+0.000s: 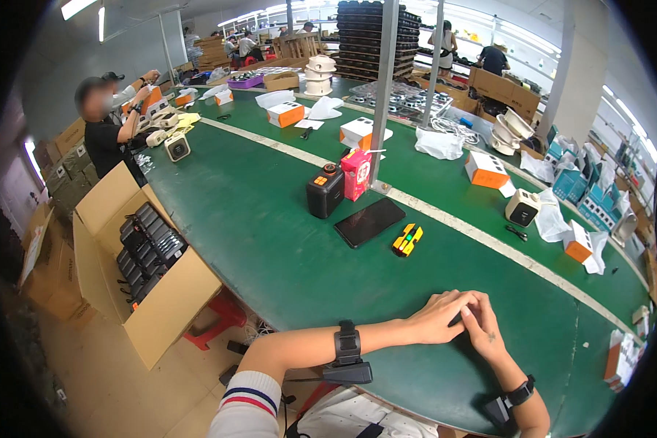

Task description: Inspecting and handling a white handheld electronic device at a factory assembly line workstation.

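Observation:
My left hand (438, 319) and my right hand (483, 330) meet over the green table (285, 277) near its front edge. The fingers of both are curled and pressed against each other. A small dark spot shows between them; whether it is a thing or a shadow, I cannot make out. Beyond my hands lie a yellow and black gadget (407, 240) and a black smartphone (370, 222), face up. Behind the phone stand a black box-shaped device (325, 191) with orange buttons and a pink drink carton (356, 174) with a straw.
A metal post (384, 95) rises behind the carton. To the left, an open cardboard box (175, 292) holds several black devices. White and orange boxes (487, 169), a cream device (523, 208) and plastic bags line the far side. A co-worker (102, 128) stands at the far left.

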The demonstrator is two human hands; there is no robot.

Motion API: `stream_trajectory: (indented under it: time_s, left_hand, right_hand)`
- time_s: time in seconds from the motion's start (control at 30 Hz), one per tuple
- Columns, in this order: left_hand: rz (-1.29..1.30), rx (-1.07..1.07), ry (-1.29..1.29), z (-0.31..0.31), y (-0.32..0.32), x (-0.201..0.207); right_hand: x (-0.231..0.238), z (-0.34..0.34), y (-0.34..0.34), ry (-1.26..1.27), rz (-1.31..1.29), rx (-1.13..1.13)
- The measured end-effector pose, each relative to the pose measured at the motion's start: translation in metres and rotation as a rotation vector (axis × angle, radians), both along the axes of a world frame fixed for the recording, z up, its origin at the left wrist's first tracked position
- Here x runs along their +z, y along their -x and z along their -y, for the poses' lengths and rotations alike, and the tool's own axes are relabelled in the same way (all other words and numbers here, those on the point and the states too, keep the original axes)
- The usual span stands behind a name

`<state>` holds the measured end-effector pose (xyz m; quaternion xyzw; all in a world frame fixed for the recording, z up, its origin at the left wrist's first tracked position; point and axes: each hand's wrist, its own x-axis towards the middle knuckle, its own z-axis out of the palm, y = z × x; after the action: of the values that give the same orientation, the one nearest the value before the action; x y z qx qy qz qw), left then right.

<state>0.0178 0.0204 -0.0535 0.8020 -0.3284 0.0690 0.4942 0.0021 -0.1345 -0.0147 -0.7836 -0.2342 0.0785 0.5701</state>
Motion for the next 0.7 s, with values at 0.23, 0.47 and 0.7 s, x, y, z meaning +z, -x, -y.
stream_trajectory:
  time_s: [0.23,0.47,0.7]
  left_hand:
    - [-0.235,-0.173,0.256,-0.004,0.001,0.016]
    - [-0.357,-0.191,0.361,0.0,0.001,0.01]
    - [-0.372,-0.232,0.407,0.001,0.003,0.01]
  right_hand:
    - [-0.02,0.018,-0.001,-0.101,0.017,-0.112]
    - [-0.026,0.02,0.002,-0.161,0.003,-0.133]
    - [-0.02,0.018,0.003,-0.182,-0.066,-0.137]
